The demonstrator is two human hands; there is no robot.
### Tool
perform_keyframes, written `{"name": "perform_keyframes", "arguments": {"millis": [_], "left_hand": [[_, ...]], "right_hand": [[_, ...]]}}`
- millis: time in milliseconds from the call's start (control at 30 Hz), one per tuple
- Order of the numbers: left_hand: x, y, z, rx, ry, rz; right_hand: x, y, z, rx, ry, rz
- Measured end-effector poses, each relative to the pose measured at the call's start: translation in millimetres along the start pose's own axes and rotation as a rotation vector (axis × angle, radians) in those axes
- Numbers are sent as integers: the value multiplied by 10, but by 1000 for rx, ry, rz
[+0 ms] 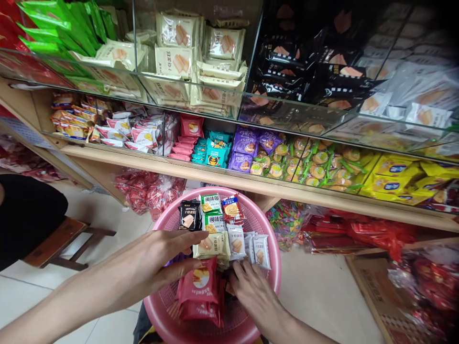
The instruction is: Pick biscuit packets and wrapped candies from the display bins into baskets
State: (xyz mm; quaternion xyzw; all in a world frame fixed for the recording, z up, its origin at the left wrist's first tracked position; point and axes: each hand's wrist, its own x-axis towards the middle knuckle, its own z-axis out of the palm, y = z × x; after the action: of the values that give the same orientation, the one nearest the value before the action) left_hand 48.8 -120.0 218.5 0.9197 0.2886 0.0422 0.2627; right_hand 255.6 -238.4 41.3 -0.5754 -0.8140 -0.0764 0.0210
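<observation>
Hands (161,258) at pink basket (276,258) w/ asst'd snack pkts (201,297).

Shelving (201,175): pale wood, running across the frame's width
Glass panels (294,109): clear, glinting, across the upper half
Floor (308,291): pale tiles, lower left and lower right
Stool (55,242): brown wood, left of the frame

Fairly bright indoors, w/ sheen on glass shelf front (304,107), top R corner v. dark, bags (426,282) btm R blurry.

The left hand (158,258) extends rightward, thumb (179,271) parted from fingers (193,237); the right hand (254,289) angles up-left, fingers bent.
</observation>
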Motion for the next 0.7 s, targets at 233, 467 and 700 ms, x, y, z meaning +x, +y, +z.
{"name": "perform_keyframes", "arguments": {"millis": [233, 467, 700], "left_hand": [[20, 18, -23, -6, 1, -23], [42, 43, -32, -17, -7, -64], [34, 12, -100, 27, 91, -46]], "right_hand": [[-55, 77, -124, 34, -32, -13], [16, 121, -163, -2, -74, -23], [-37, 157, 29, -27, 149, -55]]}}
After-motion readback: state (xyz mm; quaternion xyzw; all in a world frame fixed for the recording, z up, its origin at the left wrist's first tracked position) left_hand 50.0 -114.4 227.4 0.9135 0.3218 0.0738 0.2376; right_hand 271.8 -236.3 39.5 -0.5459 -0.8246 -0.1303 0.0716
